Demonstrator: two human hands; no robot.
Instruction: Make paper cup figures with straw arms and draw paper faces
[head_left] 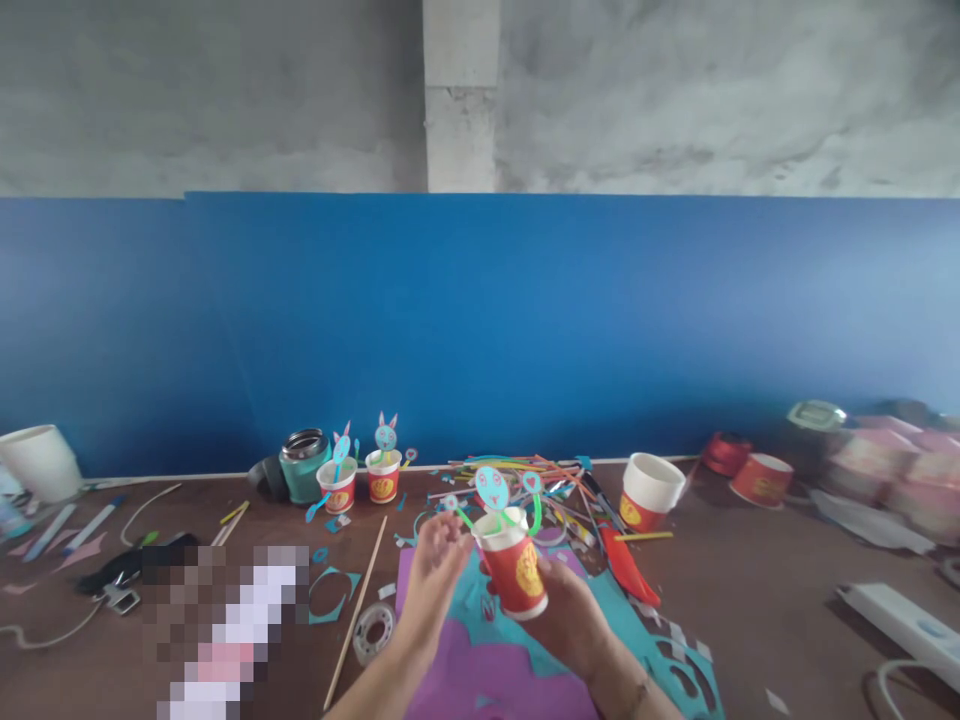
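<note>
A red paper cup (517,572) with a gold emblem and white rim tilts in my right hand (574,610), whose fingers wrap round its side and base. From its mouth rise a round light-blue paper face (493,487) and a bent green strip (537,515) tipped with a blue disc bearing a pink heart. My left hand (436,555) hovers at the cup's left rim with loosely bent fingers, close to a second green strip with a small disc (451,503). Whether it touches that strip, I cannot tell. Purple paper (480,672) and teal paper (551,655) lie beneath.
Two cups with rabbit figures, one here (383,482), stand by a teal flask (304,470). Behind my hands lies a heap of coloured strips (517,466). A tape roll (373,632) and thin stick (358,610) lie left; a white-rimmed cup (651,490) and power strip (904,630) are right.
</note>
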